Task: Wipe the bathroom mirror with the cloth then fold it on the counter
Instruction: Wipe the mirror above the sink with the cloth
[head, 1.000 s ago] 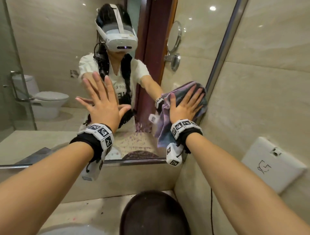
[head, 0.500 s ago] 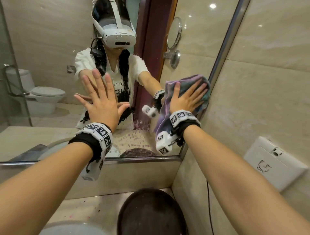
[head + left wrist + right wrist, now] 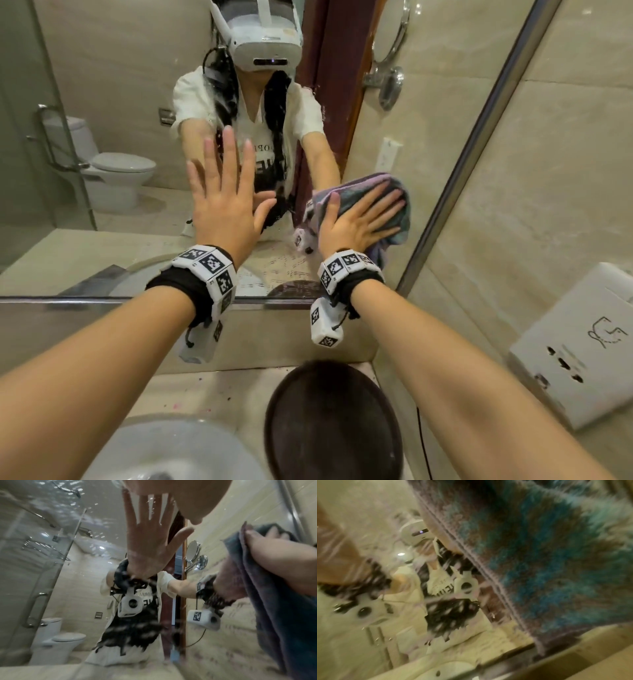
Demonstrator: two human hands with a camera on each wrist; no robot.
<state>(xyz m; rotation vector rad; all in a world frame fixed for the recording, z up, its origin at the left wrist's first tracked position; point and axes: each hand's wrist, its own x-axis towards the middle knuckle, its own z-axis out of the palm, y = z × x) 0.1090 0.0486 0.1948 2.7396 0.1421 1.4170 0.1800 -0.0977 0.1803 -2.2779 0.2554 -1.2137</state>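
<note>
The wall mirror (image 3: 113,85) fills the upper left of the head view. My right hand (image 3: 359,222) lies flat with straight, spread fingers on a purple and teal cloth (image 3: 399,228), pressing it against the glass near the mirror's lower right corner. The cloth (image 3: 547,561) is blurred in the right wrist view. My left hand (image 3: 226,202) is spread flat with its fingers up, palm against the mirror to the left of the cloth. The left wrist view shows the left palm's reflection and the cloth (image 3: 283,615) under the right hand (image 3: 281,566). Below lies the beige counter (image 3: 212,394).
A dark round tray (image 3: 332,425) sits on the counter by the right wall, next to a white sink basin (image 3: 171,452). A white socket panel (image 3: 575,346) hangs on the tiled right wall. The mirror's metal frame (image 3: 479,137) runs up beside the cloth.
My right hand has slid the cloth up the glass and then back down and left, away from the frame. My left hand has stayed flat on the mirror.
</note>
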